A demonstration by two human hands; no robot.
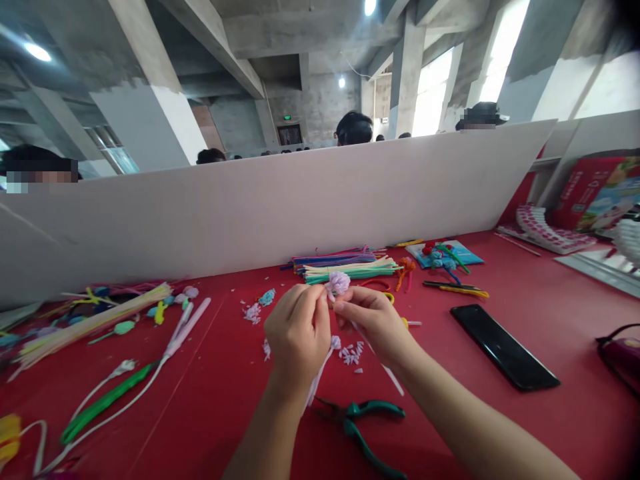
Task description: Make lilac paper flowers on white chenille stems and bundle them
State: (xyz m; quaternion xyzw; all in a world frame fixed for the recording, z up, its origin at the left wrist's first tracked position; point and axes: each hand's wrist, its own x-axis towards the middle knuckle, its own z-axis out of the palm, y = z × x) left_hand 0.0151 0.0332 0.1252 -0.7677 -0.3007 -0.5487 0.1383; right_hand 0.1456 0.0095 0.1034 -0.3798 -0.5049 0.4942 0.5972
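A small pale purple fuzzy flower (339, 283) is held up between my two hands at the middle of the view. My left hand (300, 327) is closed at its left side, fingers curled on its base. From the right, my right hand (375, 320) pinches just below the flower, and a pale stem hangs down from that hand. Another pale purple piece (335, 343) on a stem shows under my hands. Purple clippings (351, 353) lie beside it on the red table (210, 393). Nearer to me are open pliers (350, 412) with green handles.
Bundled pipe cleaners (350, 268) lie against the white partition (280, 207). At right is a black phone (505, 347). A corded purple tool (189, 327), a green item (107, 403) and more pipe cleaners (95, 323) are at left. Heads of people show beyond the partition.
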